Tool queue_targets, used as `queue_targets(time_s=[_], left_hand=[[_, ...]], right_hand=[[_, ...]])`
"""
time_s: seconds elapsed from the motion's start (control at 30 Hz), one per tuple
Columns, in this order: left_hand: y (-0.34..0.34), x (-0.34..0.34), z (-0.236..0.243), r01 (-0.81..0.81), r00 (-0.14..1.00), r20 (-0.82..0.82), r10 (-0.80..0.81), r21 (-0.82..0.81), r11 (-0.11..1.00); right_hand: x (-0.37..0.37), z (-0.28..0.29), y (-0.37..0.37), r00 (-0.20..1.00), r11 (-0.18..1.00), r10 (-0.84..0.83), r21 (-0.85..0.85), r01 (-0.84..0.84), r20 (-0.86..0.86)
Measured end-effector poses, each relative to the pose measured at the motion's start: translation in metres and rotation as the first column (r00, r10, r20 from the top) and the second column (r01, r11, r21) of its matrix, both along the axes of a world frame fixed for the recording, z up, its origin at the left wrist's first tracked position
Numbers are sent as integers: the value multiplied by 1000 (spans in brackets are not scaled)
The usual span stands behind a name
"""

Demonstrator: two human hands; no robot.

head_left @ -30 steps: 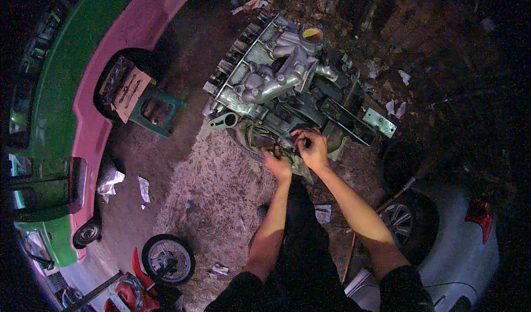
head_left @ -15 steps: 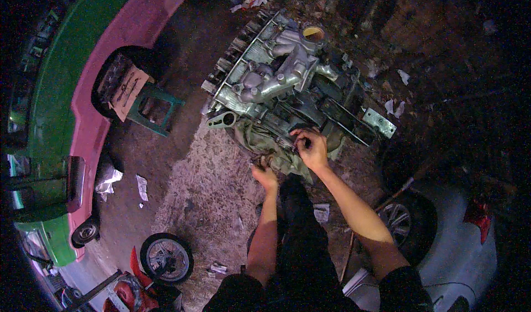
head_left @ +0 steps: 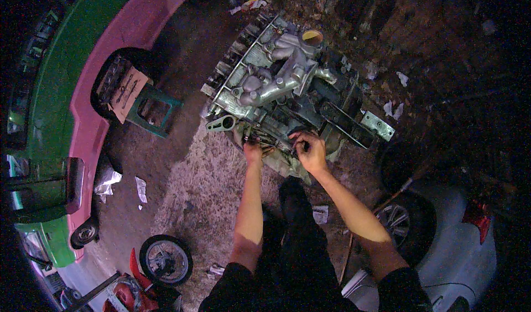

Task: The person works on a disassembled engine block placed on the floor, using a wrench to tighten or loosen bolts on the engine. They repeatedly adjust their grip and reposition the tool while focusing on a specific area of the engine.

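In the head view, a bulky silver-and-black metal engine (head_left: 290,82) sits ahead of the person, its dark-toothed left edge slanting from near left to far right. The round, yellow-lined opening (head_left: 312,37) lies toward the far end; a flat silver plate (head_left: 378,125) juts out at right. The left hand (head_left: 253,152) is at the engine's near edge, beside a crumpled grey-green cloth (head_left: 287,166); its grip cannot be told. The right hand (head_left: 313,151) has curled fingers against that edge, contents unclear. Speckled concrete floor (head_left: 191,187) stretches leftward toward a green plastic stool (head_left: 172,108).
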State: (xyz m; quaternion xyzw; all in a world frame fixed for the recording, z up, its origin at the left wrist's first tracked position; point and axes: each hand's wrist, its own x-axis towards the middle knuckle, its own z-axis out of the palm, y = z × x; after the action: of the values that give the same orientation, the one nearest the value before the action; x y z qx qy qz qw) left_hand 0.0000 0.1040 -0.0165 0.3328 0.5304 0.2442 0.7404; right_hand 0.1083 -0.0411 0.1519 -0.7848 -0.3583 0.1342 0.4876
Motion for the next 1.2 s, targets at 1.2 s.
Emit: queue_targets(time_s=[1.2], left_hand=[[-118,13,37,39,936,-264,232,733,679]], right_hand=[[-2,1,1,990,998,1,64,-10,139]])
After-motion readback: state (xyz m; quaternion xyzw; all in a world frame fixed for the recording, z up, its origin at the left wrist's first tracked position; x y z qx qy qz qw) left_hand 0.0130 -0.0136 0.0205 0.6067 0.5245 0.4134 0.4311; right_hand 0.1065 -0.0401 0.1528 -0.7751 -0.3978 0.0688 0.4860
